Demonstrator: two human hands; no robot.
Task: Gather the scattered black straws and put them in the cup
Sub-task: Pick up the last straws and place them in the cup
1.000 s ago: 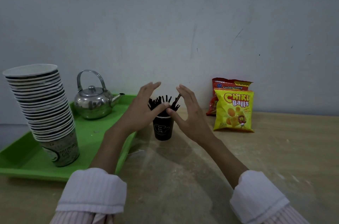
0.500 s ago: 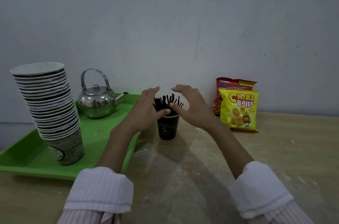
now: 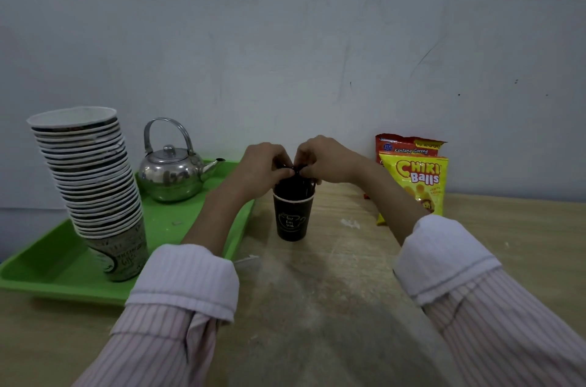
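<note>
Closing in from both sides, the left hand (image 3: 264, 166) and right hand (image 3: 326, 161) meet right over the cup (image 3: 293, 215), fingers curled tight around the bundle of black straws (image 3: 295, 171). Both grips are narrow, pinched onto the straw tops, knuckles nearly touching each other. The straws stand in the cup, their lower lengths inside it, only a dark sliver showing between the fingers and the rim; how many there are I cannot tell. The cup itself stands upright on the wooden table (image 3: 348, 291), dead centre, just off the right edge of the green tray (image 3: 47, 263). Out at nine o'clock from the cup, a tall leaning stack of paper cups (image 3: 92, 183) sits on that tray, and at ten o'clock the steel kettle (image 3: 172, 172) points its spout toward the hands. Over at three o'clock, the yellow snack bag (image 3: 418, 183) stands against the wall with a red snack bag (image 3: 409, 145) behind it. Striped sleeves (image 3: 177, 317) fill the near foreground.
</note>
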